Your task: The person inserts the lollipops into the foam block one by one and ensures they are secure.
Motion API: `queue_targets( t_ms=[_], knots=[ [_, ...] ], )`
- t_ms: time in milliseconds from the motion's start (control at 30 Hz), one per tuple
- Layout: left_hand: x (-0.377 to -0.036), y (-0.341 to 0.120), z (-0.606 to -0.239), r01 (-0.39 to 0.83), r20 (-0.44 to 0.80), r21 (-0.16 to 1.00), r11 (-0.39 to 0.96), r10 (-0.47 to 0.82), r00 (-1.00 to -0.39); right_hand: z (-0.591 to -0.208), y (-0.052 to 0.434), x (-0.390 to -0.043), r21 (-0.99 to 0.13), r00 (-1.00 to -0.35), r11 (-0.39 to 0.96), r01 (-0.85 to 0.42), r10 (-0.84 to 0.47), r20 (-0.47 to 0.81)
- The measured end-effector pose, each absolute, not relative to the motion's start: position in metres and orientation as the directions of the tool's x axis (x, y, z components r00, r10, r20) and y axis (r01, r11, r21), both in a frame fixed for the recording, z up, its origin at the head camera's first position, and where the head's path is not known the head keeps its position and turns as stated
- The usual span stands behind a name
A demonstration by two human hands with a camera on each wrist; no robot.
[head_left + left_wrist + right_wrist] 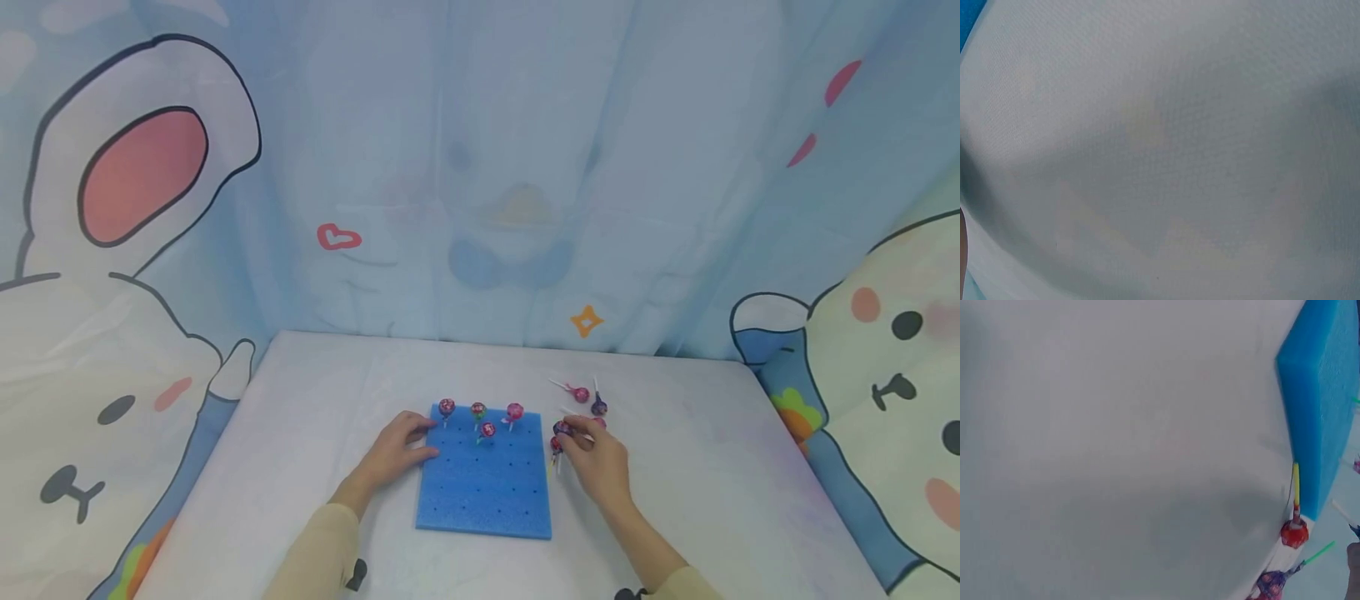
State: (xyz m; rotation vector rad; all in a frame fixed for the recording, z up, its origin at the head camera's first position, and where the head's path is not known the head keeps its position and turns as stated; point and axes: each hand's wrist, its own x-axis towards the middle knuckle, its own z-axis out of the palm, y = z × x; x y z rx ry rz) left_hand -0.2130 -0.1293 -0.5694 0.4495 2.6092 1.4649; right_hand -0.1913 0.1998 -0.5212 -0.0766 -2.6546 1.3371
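Note:
A blue foam board (483, 492) with rows of small holes lies on the table. Several wrapped lollipops stand in its far part, among them a pink one (514, 411) and a red one (487, 430). My left hand (393, 450) touches the board's left edge with fingertips and thumb. Right of the board, my right hand (600, 467) pinches a dark-wrapped lollipop (561, 427); its white stick shows in the right wrist view. Beneath it, a red lollipop (1295, 533) with a yellow stick lies by the board. The left wrist view shows mostly tablecloth.
Beyond my right hand lie loose lollipops, including a pink one (581, 394) and a dark one (598, 407). A purple-wrapped lollipop (1270, 584) with a green stick lies near the red one. A white cloth (337, 367) covers the table, and a printed curtain (510, 125) hangs behind it.

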Motion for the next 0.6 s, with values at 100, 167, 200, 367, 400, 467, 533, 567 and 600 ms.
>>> queue_targets(
  t_ms=[100,167,200,367,400,467,533,567,600],
  knots=[
    [-0.213,-0.129,-0.568,0.205,0.047,0.849,0.488,0.316,-0.948,-0.521,0.193,-0.191,-0.852,-0.986,0.522,-0.024,0.129,0.107],
    [-0.212,-0.129,-0.569,0.199,0.041,0.849,0.489,0.314,-0.948,-0.523,0.187,-0.192,-0.879,-0.988,0.477,-0.018,0.126,0.089],
    [-0.212,-0.129,-0.569,0.199,0.042,0.849,0.488,0.314,-0.948,-0.524,0.185,-0.192,-0.890,-0.989,0.456,-0.016,0.125,0.082],
    [-0.213,-0.129,-0.570,0.203,0.047,0.851,0.484,0.316,-0.948,-0.529,0.172,-0.192,-0.901,-0.988,0.432,-0.036,0.118,0.096],
    [-0.213,-0.130,-0.570,0.204,0.048,0.851,0.484,0.316,-0.948,-0.530,0.170,-0.192,-0.900,-0.988,0.433,-0.042,0.116,0.102],
    [-0.213,-0.130,-0.570,0.209,0.053,0.851,0.482,0.317,-0.947,-0.531,0.167,-0.193,-0.897,-0.985,0.437,-0.065,0.113,0.127],
    [-0.214,-0.130,-0.571,0.215,0.057,0.849,0.482,0.321,-0.945,-0.533,0.164,-0.193,-0.893,-0.984,0.444,-0.077,0.112,0.141],
    [-0.214,-0.130,-0.571,0.211,0.054,0.851,0.481,0.319,-0.946,-0.534,0.163,-0.193,-0.891,-0.982,0.445,-0.085,0.113,0.150],
    [-0.214,-0.130,-0.571,0.216,0.059,0.851,0.479,0.321,-0.945,-0.535,0.162,-0.194,-0.892,-0.981,0.443,-0.095,0.111,0.160]
  ],
)
